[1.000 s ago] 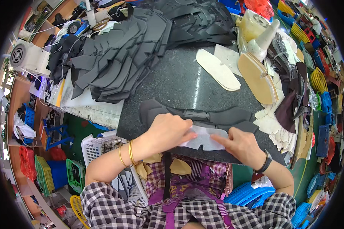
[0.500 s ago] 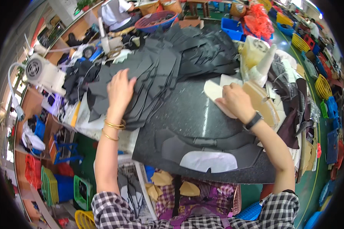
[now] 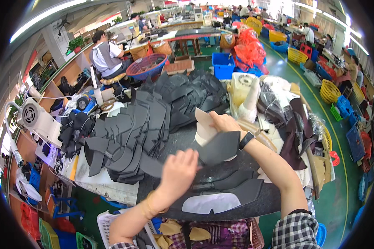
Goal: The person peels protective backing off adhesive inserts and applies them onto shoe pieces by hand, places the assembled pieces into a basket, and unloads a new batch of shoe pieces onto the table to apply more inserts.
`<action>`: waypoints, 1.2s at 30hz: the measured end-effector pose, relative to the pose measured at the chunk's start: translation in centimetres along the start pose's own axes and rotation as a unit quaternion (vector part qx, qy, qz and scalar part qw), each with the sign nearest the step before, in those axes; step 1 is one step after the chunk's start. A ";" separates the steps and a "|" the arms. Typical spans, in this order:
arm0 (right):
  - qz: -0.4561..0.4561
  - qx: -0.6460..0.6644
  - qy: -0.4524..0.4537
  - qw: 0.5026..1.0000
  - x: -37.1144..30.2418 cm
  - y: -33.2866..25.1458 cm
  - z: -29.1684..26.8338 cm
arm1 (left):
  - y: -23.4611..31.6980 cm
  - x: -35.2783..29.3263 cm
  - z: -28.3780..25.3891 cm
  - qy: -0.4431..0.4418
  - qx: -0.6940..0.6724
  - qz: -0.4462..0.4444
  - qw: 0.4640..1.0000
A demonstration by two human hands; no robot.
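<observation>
Where half a second ago the left hand [image 3: 179, 171] lay spread on the far black stack [image 3: 129, 133], it now sits nearer, fingers together, holding a black piece [image 3: 218, 147] at mid-worktop. Right hand [image 3: 222, 123], earlier flat on the pale soles, now pinches a pale sole [image 3: 203, 124] lifted just above that black piece. Black panel with white insert [image 3: 212, 203] lies unchanged at the near edge, below both hands.

Worktop [image 3: 183, 139]: dark, crowded. Second black heap [image 3: 191, 93] far centre; mixed dark and tan cuttings [image 3: 295, 124] right; white fan unit [image 3: 35, 118] left.

Room: workshop, green floor [image 3: 320, 108], blue bin [image 3: 222, 64], yellow baskets [image 3: 330, 89], red mesh bags [image 3: 247, 47], seated person [image 3: 106, 56] far left.
</observation>
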State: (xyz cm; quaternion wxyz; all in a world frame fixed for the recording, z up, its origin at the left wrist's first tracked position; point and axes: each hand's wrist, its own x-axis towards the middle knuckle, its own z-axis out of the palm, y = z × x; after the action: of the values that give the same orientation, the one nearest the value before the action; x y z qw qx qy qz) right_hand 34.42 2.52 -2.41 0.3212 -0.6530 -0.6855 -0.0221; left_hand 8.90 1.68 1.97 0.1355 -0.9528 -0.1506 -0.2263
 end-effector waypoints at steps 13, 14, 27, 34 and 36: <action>-0.175 0.062 -0.103 0.977 -3.8 -10.0 -7.7 | -1.6 -0.6 -4.4 -0.045 -0.489 -0.259 0.832; -0.198 0.051 -0.119 0.972 -3.9 -10.5 -8.0 | -1.5 -1.1 -5.5 -0.040 -0.484 -0.260 0.835; -0.265 0.137 -0.228 0.927 -3.4 -13.4 -8.3 | -2.3 -4.8 -9.2 -0.129 -0.483 -0.303 0.811; -0.265 0.251 -0.254 0.896 -2.6 -13.4 -7.3 | -3.0 -6.1 -7.2 -0.204 -0.682 -0.220 0.667; -0.232 0.266 -0.151 0.924 -2.6 -14.8 -5.8 | -2.5 -5.6 -6.9 -0.184 -0.732 -0.226 0.616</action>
State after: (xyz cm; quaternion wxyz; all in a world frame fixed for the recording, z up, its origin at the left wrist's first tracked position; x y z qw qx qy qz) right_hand 23.21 -4.53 6.72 0.3618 -0.3623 -0.8387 0.1857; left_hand 0.53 0.46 5.74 -0.6930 -0.6934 -0.1672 -0.1044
